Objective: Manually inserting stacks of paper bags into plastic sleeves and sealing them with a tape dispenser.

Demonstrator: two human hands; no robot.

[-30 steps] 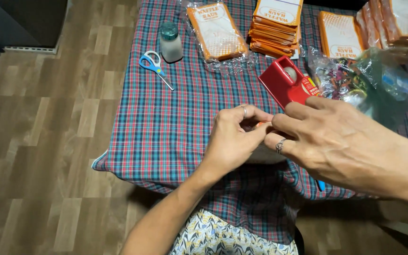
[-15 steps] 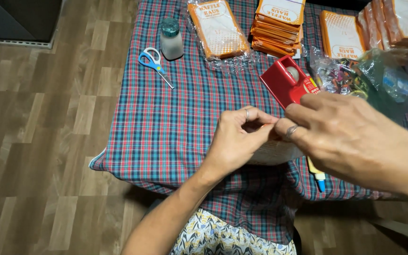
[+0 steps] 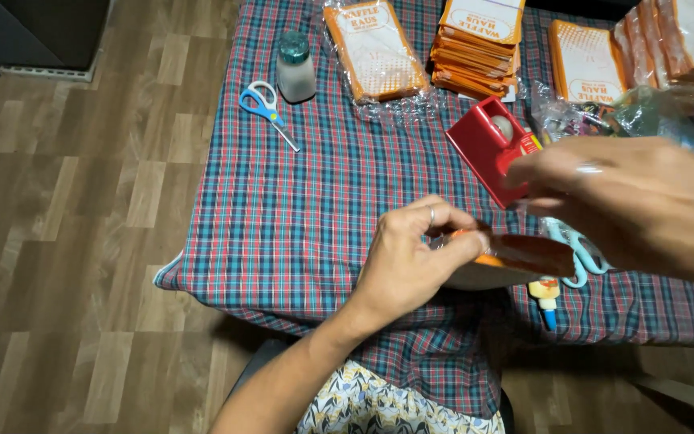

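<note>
Right hand is lifting off toward the red tape dispenser now, fingers loose; left hand is pinching the orange packet just below that dispenser.

Wood-plank floor, plaid-clothed table

Bare forearms, ring on left hand & right hand, floral-print garment.

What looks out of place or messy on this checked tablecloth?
Nothing is spilled or broken. The blue-handled scissors lie askew beside the small capped jar, and one orange packet sits apart from the neat stack. The left hand pinches an orange packet; the right hand is motion-blurred above it.
</note>
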